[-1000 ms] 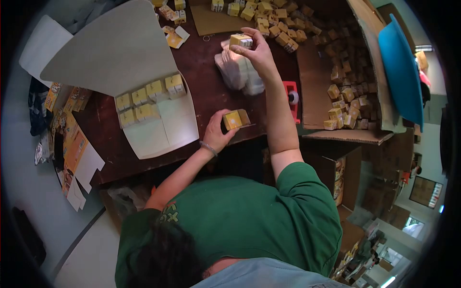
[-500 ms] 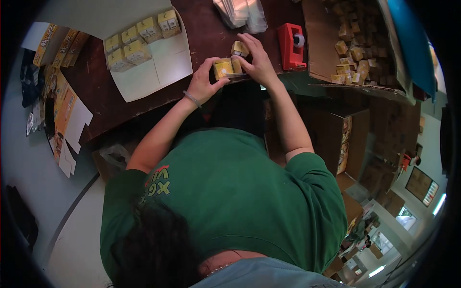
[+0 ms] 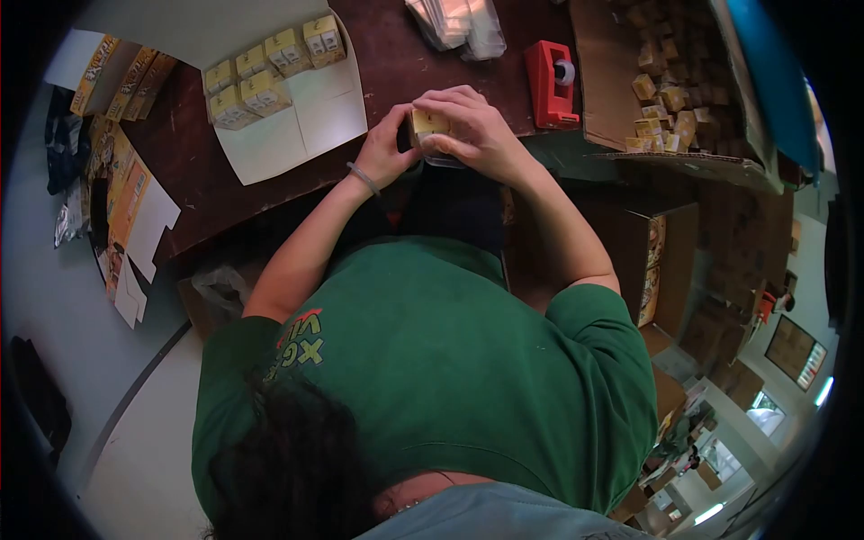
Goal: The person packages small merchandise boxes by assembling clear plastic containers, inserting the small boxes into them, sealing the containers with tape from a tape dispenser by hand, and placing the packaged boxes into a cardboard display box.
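Observation:
Both of my hands meet at the near edge of the dark wooden table point(image 3: 396, 67). My left hand point(image 3: 385, 155) grips the left side of a small yellow box point(image 3: 429, 121). Over the box's top and right side lies my right hand point(image 3: 472, 126), fingers curled around it. A clear plastic wrap edge shows just under the right hand. How many small boxes the hands enclose I cannot tell.
Several wrapped yellow packs point(image 3: 265, 76) lie on a white card sheet point(image 3: 297, 130) to the left. A red tape dispenser point(image 3: 549, 83), a stack of clear bags point(image 3: 454, 22) and an open carton of small yellow boxes point(image 3: 661, 108) stand ahead and right. Flat printed cartons point(image 3: 121, 189) lie at far left.
My right hand brought a small yellow box from the far pile down to the box in my left hand. Both hands have now closed together over it at the table edge.

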{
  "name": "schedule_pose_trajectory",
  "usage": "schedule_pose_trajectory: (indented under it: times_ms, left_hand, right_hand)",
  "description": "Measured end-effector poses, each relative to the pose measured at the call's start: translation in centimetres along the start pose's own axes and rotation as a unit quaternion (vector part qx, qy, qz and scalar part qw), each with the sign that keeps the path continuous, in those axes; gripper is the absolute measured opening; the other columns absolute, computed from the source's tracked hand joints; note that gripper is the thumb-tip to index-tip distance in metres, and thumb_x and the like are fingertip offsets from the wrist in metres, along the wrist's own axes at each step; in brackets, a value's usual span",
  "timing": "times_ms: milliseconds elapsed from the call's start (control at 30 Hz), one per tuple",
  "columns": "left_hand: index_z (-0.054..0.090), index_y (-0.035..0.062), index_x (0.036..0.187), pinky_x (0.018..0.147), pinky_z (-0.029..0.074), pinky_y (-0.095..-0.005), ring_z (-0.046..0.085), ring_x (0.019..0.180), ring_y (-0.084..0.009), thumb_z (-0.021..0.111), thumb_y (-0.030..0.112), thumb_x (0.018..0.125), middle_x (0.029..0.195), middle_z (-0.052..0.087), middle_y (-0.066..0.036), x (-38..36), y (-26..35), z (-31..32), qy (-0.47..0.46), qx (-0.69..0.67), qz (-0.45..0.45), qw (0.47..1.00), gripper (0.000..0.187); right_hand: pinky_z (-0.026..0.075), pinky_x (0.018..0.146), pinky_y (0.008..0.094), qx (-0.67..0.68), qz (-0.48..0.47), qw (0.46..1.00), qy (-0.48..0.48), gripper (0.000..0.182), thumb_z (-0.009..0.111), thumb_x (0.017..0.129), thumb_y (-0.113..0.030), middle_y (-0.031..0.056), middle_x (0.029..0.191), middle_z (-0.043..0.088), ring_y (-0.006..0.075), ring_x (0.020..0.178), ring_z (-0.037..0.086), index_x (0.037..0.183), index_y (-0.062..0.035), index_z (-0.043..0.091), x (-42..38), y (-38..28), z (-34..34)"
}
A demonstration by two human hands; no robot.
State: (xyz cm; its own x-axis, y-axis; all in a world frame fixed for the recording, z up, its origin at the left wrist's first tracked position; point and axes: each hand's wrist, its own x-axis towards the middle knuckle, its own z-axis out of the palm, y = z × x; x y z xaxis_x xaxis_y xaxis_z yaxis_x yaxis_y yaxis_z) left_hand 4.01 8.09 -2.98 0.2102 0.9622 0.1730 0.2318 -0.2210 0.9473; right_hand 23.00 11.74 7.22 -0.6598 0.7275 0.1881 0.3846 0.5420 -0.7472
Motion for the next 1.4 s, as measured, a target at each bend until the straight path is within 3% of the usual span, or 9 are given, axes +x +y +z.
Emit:
schedule_pose_trajectory:
  times_ms: [100, 200, 433, 533, 600, 733, 1233, 1267, 1400]
  left_hand:
    - [0.050, 0.0064, 0.125, 0.094, 0.049, -0.0391, 0.062, 0.111, -0.0323, 0.080, 0.017, 0.075, 0.117, 0.063, -0.015, 0.1, 0.3, 0.0, -0.004, 0.014, -0.006, 1.000, 0.059]
    - [0.049, 0.0064, 0.129, 0.097, 0.047, -0.0344, 0.062, 0.113, -0.0228, 0.081, 0.019, 0.076, 0.118, 0.063, -0.012, 0.1, 0.4, -0.2, -0.024, 0.011, -0.026, 0.999, 0.063]
    - [0.051, 0.0034, 0.134, 0.095, 0.046, -0.0283, 0.058, 0.110, -0.0137, 0.064, 0.022, 0.094, 0.119, 0.062, -0.007, 2.0, 1.4, -0.7, -0.060, -0.368, -0.125, 0.919, 0.046]
    - [0.060, 0.0021, 0.124, 0.091, 0.048, -0.0264, 0.060, 0.102, -0.0110, 0.061, 0.016, 0.095, 0.110, 0.066, -0.004, 2.0, 1.4, 0.0, -0.034, -0.270, -0.092, 0.958, 0.033]
    - [0.061, 0.0012, 0.122, 0.088, 0.049, -0.0255, 0.061, 0.099, -0.0098, 0.062, 0.013, 0.094, 0.109, 0.066, -0.003, 2.2, 1.6, -0.1, -0.032, -0.266, -0.094, 0.959, 0.031]
    - [0.062, 0.0015, 0.119, 0.086, 0.050, -0.0239, 0.061, 0.096, -0.0083, 0.062, 0.012, 0.094, 0.104, 0.067, -0.001, 2.6, 1.1, 0.0, -0.046, -0.293, -0.076, 0.952, 0.027]
    - [0.054, 0.0037, 0.131, 0.096, 0.045, -0.0287, 0.058, 0.107, -0.0137, 0.070, 0.023, 0.088, 0.117, 0.062, -0.005, 0.4, 0.3, -0.2, -0.060, -0.372, -0.072, 0.923, 0.050]
    - [0.051, 0.0055, 0.132, 0.097, 0.045, -0.0323, 0.060, 0.110, -0.0189, 0.076, 0.022, 0.081, 0.119, 0.062, -0.008, 0.2, -0.4, -0.2, -0.071, -0.195, -0.002, 0.978, 0.060]
    - [0.052, 0.0061, 0.129, 0.098, 0.045, -0.0319, 0.059, 0.110, -0.0183, 0.078, 0.012, 0.076, 0.117, 0.062, -0.008, 0.1, 0.1, 0.3, -0.038, -0.093, -0.020, 0.995, 0.059]
  right_hand:
    - [0.050, 0.087, 0.0311, 0.173, 0.107, 0.964, 0.169, 0.041, 0.070, 0.088, -0.018, 0.0101, 0.121, 0.063, 0.0178, 0.108, 0.059, 0.125, -0.0030, 0.063, -1.0, 1.9, 1.0]
    - [0.050, 0.077, 0.0241, 0.406, 0.272, 0.864, 0.121, 0.029, 0.072, 0.089, -0.017, 0.0046, 0.105, 0.063, 0.0080, 0.085, 0.060, 0.114, -0.0019, 0.069, -1.3, 3.0, 3.5]
    - [0.049, 0.071, 0.0233, 0.390, 0.243, 0.861, 0.217, 0.020, 0.067, 0.093, -0.015, 0.0007, 0.096, 0.059, 0.0060, 0.080, 0.057, 0.108, -0.0018, 0.071, -1.5, 3.2, 5.5]
    - [0.052, 0.075, 0.0266, 0.177, 0.044, 0.887, 0.424, 0.017, 0.063, 0.094, -0.010, 0.0080, 0.103, 0.062, 0.0140, 0.083, 0.062, 0.108, -0.0030, 0.070, -3.3, 0.3, 6.2]
    - [0.053, 0.077, 0.0310, -0.063, -0.127, 0.948, 0.285, 0.024, 0.066, 0.089, -0.007, 0.0114, 0.104, 0.064, 0.0230, 0.085, 0.065, 0.113, -0.0046, 0.068, -4.3, -0.9, 4.6]
    - [0.052, 0.074, 0.0359, 0.019, 0.036, 0.971, 0.236, 0.029, 0.068, 0.084, -0.006, 0.0111, 0.095, 0.065, 0.0271, 0.084, 0.063, 0.113, -0.0095, 0.068, -1.4, -0.5, 3.8]
    - [0.050, 0.073, 0.0303, 0.162, 0.132, 0.959, 0.192, 0.018, 0.076, 0.083, -0.016, 0.0065, 0.087, 0.063, 0.0175, 0.081, 0.061, 0.095, -0.0033, 0.072, -0.6, 2.5, 3.6]
    - [0.050, 0.072, 0.0296, 0.219, 0.156, 0.947, 0.175, 0.020, 0.076, 0.083, -0.016, 0.0063, 0.086, 0.063, 0.0162, 0.080, 0.061, 0.096, -0.0024, 0.071, -0.7, 2.9, 3.7]
    - [0.052, 0.066, 0.0317, 0.178, 0.238, 0.947, 0.123, 0.039, 0.078, 0.080, -0.025, 0.0084, 0.081, 0.064, 0.0194, 0.073, 0.062, 0.105, -0.0006, 0.062, 0.0, 4.9, 2.9]
